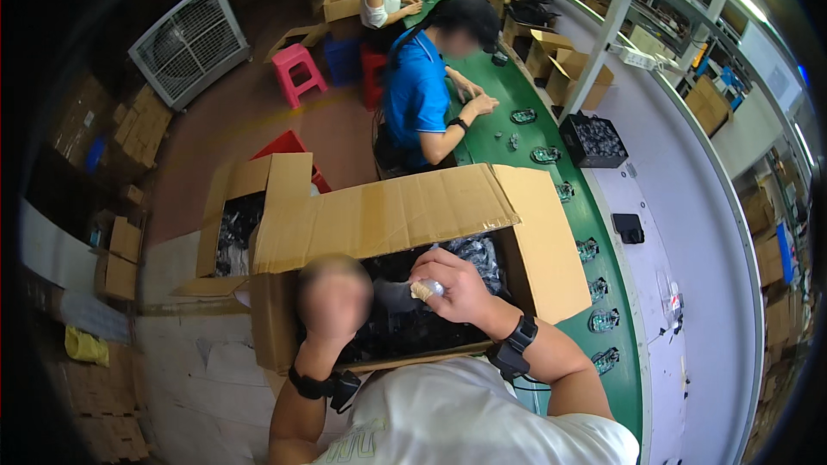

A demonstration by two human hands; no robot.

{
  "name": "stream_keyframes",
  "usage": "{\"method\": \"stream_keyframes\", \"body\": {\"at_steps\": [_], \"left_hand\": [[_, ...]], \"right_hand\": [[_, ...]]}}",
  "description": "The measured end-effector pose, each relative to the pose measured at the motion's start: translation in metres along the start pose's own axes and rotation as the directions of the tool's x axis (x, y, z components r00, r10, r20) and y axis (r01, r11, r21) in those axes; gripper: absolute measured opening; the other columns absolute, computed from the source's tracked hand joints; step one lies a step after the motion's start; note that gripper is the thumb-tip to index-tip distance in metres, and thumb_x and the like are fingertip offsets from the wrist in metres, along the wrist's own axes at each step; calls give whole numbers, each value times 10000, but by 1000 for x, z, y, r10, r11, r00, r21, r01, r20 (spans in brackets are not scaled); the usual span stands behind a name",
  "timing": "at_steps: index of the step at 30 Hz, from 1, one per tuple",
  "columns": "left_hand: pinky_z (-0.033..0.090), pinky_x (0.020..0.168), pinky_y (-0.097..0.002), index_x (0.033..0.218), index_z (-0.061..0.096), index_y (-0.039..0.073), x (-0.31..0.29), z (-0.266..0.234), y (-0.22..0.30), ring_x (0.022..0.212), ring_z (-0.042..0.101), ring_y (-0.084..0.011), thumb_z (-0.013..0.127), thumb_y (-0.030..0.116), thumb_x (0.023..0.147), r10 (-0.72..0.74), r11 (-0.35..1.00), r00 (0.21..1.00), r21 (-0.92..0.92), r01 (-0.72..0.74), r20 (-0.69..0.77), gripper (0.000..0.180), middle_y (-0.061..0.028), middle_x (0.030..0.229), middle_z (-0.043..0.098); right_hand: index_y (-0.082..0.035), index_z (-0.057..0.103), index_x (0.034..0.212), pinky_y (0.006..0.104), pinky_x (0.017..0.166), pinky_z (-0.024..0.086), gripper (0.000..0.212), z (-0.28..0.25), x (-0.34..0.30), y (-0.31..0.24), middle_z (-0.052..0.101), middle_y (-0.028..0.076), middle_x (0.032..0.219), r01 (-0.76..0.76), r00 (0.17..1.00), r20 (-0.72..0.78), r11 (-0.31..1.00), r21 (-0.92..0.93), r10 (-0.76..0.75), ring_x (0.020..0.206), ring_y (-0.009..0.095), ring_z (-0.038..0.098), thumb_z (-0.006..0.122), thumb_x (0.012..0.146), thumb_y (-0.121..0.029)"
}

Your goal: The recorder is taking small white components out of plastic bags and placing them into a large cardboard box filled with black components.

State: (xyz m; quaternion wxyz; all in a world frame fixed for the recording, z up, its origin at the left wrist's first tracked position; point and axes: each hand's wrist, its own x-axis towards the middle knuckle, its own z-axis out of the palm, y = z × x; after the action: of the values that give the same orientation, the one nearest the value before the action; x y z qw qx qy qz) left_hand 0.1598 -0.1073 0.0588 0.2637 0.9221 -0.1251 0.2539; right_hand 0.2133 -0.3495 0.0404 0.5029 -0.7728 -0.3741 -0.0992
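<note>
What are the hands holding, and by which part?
The right hand holds a dark piece near its right end; whether the blurred left hand holds anything cannot be told.

Carton walls (274, 319) block sideways passage, leaving the way up open

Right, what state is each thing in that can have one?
Near cardboard box: open
Left cardboard box: open
Black tray: filled with small parts
Pink stool: upright
Large fan: standing; running unclear
Right hand: closed on dark piece
Left hand: blurred, grip unclear
</note>
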Motion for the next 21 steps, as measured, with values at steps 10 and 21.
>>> {"method": "stream_keyframes", "body": {"at_steps": [10, 21], "left_hand": [[506, 983, -453, 1087, 665, 13, 2, 25, 6, 1119, 637, -393, 768, 98, 805, 129, 941, 962, -335, -43, 240, 312, -185, 1172, 687], [504, 798, -455, 839, 708, 84, -5, 14, -9, 940, 639, -322, 782, 143, 761, 81, 990, 932, 79, -116, 353, 122, -92, 936, 652]], "right_hand": [[-41, 719, 992, 371, 832, 551, 168, -12, 4, 2, 667, 144, 1062, 147, 986, 49, 973, 180, -158, 957, 304, 675, 721, 825, -41], [-53, 717, 974, 384, 811, 571, 220, -3, -3, 12, 668, 135, 1024, -92, 960, 242, 977, -191, 138, 943, 325, 681, 707, 759, -7]]}}
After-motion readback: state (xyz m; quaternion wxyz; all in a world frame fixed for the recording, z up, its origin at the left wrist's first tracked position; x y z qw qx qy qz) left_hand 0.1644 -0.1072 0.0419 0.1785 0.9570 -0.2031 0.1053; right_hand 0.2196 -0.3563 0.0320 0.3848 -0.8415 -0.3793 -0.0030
